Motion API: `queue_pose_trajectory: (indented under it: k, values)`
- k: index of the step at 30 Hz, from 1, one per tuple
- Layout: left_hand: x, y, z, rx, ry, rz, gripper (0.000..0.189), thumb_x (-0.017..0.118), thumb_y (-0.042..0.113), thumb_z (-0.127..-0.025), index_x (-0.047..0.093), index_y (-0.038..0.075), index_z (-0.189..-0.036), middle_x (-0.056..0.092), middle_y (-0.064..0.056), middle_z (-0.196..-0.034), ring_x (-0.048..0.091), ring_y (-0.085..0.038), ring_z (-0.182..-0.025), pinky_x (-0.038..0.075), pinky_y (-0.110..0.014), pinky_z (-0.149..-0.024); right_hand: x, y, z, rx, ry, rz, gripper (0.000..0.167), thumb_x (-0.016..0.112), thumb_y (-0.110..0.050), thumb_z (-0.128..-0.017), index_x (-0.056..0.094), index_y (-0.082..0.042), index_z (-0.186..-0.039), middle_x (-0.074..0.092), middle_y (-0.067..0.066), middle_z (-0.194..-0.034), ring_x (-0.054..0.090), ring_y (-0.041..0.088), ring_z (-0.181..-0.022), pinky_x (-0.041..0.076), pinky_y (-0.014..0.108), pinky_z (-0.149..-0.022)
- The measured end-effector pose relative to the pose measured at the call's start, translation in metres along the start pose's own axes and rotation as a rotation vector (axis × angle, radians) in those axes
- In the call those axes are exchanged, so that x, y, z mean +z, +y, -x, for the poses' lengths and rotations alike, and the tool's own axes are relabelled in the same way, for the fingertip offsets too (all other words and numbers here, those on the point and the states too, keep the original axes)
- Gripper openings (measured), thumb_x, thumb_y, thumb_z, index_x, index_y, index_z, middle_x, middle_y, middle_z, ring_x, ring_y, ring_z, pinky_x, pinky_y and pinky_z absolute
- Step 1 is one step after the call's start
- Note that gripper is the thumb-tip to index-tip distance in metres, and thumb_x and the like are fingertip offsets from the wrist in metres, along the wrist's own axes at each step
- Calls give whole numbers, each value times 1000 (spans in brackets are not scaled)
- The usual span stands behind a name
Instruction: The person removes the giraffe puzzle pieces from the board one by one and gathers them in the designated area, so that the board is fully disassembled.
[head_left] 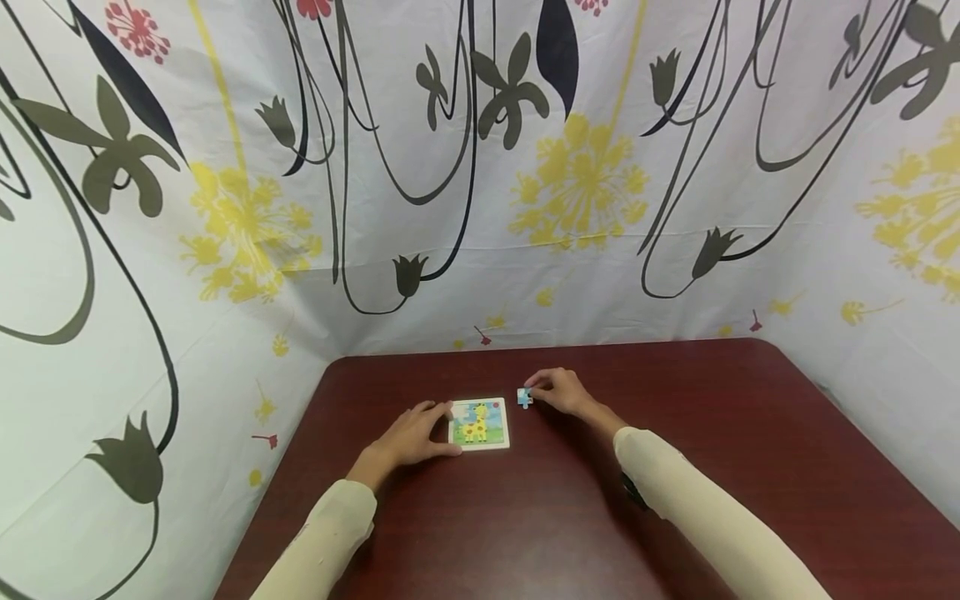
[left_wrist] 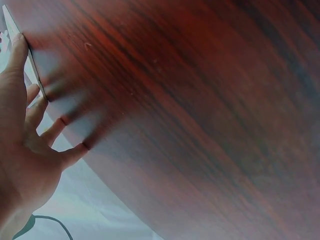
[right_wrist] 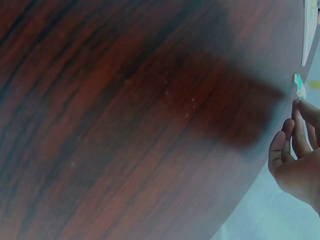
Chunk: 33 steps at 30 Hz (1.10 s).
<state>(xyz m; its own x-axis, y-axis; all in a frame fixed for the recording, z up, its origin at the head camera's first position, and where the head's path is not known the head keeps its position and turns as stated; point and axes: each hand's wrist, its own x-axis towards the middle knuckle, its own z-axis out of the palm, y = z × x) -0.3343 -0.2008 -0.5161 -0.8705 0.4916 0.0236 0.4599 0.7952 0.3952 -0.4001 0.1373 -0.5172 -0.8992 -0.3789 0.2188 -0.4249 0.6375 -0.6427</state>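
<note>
Between the hands, giraffe puzzle and blue piece

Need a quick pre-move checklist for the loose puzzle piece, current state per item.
1. Right hand pinching the loose piece: ok.
2. Left hand on the left side of the giraffe puzzle: ok.
3. Pale patch at the puzzle's upper left, probably the gap, mostly uncovered: ok.
4. Piece above that patch: not ok, it is right of the puzzle, apart from it.
5. Piece's rotation matching the gap: cannot tell, too small.
</note>
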Motion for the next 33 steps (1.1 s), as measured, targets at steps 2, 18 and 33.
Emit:
queue_pose_trajectory:
  k: [2, 18, 33]
  values:
    - [-1, 1, 1, 12, 1, 4, 67, 78, 57, -89, 57, 19, -141, 55, -8, -148, 37, -41, -149, 28, -68, -117, 1, 2, 0, 12, 8, 14, 12, 71, -4, -98, 78, -2, -108, 77, 11, -100, 74, 31, -99, 59, 46, -83]
    - [-2, -1, 1, 12, -17, 1, 84, 75, 56, -91, 45, 14, -157, 61, 0, -140, 34, -40, -150, 27, -67, -118, 5, 3, -7, 61, 28, 81, 16, 70, -9, -100, 78, -6, -114, 78, 11, -106, 72, 31, -101, 56, 52, -91]
    - [-2, 0, 0, 8, -22, 1, 86, 76, 56, -91, 43, 13, -158, 61, 1, -139, 34, -40, -151, 26, -68, -118, 12, 4, -9, 43, 38, 18, 20, 75, -11, -97, 79, -7, -116, 79, 8, -104, 74, 25, -96, 59, 45, -86]
